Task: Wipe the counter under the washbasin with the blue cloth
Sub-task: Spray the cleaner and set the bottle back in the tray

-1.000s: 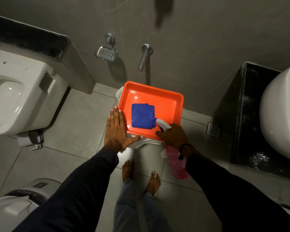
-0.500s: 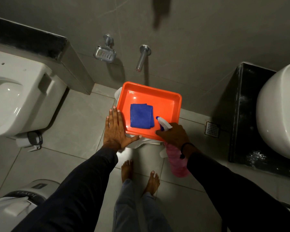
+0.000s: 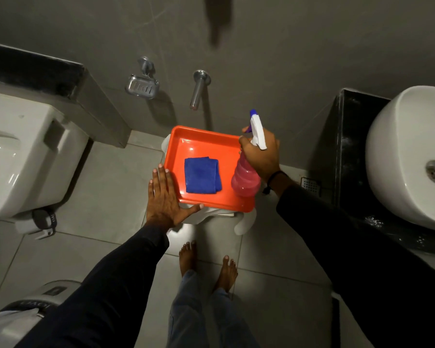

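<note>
A folded blue cloth [image 3: 202, 175] lies in an orange tray [image 3: 206, 140] that rests on a white stool. My left hand [image 3: 165, 197] lies flat with fingers spread against the tray's left edge, thumb under its front rim. My right hand [image 3: 260, 153] grips the neck of a pink spray bottle [image 3: 245, 178] with a white trigger head, held upright above the tray's right side. The white washbasin [image 3: 407, 156] sits on a black counter [image 3: 349, 136] at the right.
A white wall-hung toilet [image 3: 23, 156] is at the left, a lidded bin [image 3: 23, 315] at bottom left. A metal soap dish [image 3: 142, 86] and a tap spout [image 3: 199, 89] stick out of the grey wall. A floor drain [image 3: 309, 183] lies by the counter. My bare feet stand below the tray.
My right hand has lifted the spray bottle from below the tray's front right corner up and over its right side, now upright. The left hand has stayed on the tray's edge.
</note>
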`<state>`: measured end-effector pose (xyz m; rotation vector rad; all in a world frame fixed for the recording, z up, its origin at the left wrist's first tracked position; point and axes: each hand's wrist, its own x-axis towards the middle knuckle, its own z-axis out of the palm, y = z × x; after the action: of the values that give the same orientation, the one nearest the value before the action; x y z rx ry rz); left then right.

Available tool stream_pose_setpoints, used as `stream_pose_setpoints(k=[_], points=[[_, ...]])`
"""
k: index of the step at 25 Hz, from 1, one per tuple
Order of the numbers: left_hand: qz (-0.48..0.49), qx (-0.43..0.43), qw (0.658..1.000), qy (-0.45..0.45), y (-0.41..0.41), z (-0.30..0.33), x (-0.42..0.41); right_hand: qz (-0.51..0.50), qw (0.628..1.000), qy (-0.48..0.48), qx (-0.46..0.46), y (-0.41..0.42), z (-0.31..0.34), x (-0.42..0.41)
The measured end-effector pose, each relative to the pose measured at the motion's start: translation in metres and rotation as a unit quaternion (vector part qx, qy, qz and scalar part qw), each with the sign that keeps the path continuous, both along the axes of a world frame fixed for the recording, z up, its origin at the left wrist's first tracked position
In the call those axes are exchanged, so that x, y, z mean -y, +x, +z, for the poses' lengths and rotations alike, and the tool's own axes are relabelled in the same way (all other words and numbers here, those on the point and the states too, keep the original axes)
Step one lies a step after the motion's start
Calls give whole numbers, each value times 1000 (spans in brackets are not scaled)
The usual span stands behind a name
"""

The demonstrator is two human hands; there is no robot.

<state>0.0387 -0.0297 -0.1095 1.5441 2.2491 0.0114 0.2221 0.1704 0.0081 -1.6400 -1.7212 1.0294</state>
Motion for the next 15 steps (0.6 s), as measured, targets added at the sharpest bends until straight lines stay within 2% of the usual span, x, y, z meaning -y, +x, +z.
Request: stream_pose_setpoints(k=[9, 15], points=[[4, 3, 1000, 15, -2, -9, -1, 74, 987, 136, 34, -9, -45, -4], [13, -5, 1000, -12, -2, -7, -3, 84, 982, 138, 95, 24, -60, 9]])
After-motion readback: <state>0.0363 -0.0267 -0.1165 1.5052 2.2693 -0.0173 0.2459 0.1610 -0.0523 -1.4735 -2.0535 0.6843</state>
